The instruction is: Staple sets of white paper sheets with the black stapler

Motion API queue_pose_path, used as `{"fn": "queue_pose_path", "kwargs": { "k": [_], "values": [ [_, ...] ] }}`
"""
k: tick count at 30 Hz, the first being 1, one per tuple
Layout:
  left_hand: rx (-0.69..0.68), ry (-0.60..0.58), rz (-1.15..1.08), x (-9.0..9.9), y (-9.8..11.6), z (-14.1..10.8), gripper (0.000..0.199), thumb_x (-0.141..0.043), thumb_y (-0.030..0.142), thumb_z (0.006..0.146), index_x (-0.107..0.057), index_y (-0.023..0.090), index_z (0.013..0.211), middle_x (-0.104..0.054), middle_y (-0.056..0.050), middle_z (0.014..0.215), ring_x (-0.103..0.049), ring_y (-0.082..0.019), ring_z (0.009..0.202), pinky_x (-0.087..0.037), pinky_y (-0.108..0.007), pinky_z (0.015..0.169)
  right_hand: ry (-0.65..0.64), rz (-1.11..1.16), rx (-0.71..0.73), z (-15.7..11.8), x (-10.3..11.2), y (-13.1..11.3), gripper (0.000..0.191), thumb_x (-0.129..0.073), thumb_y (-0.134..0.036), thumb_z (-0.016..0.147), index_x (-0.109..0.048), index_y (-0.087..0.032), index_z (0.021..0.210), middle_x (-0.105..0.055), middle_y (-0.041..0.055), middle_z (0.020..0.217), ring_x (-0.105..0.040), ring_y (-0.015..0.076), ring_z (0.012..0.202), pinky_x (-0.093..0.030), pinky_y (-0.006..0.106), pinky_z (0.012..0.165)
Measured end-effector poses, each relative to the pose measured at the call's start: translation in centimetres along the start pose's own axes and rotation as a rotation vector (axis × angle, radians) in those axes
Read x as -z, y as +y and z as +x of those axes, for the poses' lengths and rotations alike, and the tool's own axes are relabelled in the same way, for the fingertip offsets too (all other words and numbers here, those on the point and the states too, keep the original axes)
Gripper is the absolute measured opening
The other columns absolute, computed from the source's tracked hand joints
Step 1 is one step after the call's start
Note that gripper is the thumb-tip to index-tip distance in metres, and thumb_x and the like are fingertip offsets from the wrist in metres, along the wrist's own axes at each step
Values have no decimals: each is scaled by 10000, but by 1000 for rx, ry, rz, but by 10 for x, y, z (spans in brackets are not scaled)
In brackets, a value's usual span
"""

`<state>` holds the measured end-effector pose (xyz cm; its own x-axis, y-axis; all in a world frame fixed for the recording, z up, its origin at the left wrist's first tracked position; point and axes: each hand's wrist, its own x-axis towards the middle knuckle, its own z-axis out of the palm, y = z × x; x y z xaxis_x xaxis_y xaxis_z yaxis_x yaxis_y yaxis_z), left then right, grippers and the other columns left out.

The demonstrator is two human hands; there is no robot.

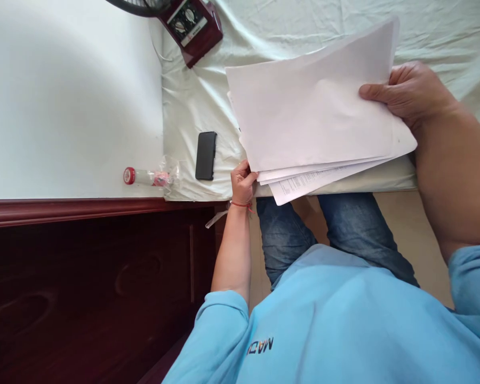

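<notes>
A loose stack of white papers point(312, 112) lies tilted over the front edge of a pale green cloth point(200, 101). My right hand point(410, 93) grips the stack's right side, thumb on top and fingers hidden underneath. At the lower left corner my left hand point(244, 181) pinches the sheets between thumb and fingers. The top sheet shows a blank face, while a lower sheet with printed text point(292, 188) sticks out at the front. The sheets are fanned slightly apart along the front edge.
Left of the papers lies a black phone point(205, 156). Further left is a bottle with a red cap point(144, 176) beside clear plastic. A dark red fan base point(194, 29) stands at the back. Dark red wooden furniture point(84, 208) borders the lower left.
</notes>
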<state>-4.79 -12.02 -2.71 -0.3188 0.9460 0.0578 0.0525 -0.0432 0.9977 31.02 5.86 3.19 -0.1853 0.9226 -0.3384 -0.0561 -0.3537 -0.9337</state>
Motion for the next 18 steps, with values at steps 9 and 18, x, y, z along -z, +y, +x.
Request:
{"fn": "queue_pose_path", "kwargs": {
  "k": [9, 18],
  "values": [
    [-51, -62, 5, 5, 0, -2, 303, -956, 327, 696, -833, 223, 952, -728, 3, 823, -669, -155, 806, -555, -286, 805, -97, -1, 24, 1, 15, 1, 269, -1013, -252, 705, -867, -171, 916, -832, 52, 945, -731, 132, 683, -644, 217, 548],
    [-12, -30, 82, -3, 7, -5, 389, -846, 591, 855, -838, 214, 950, -792, -51, 894, -771, -242, 976, -613, -388, 971, -104, -103, 46, 1, 14, 1, 136, -957, -202, 784, -867, -216, 885, -831, 42, 906, -730, 125, 616, -640, 243, 557]
  ]
}}
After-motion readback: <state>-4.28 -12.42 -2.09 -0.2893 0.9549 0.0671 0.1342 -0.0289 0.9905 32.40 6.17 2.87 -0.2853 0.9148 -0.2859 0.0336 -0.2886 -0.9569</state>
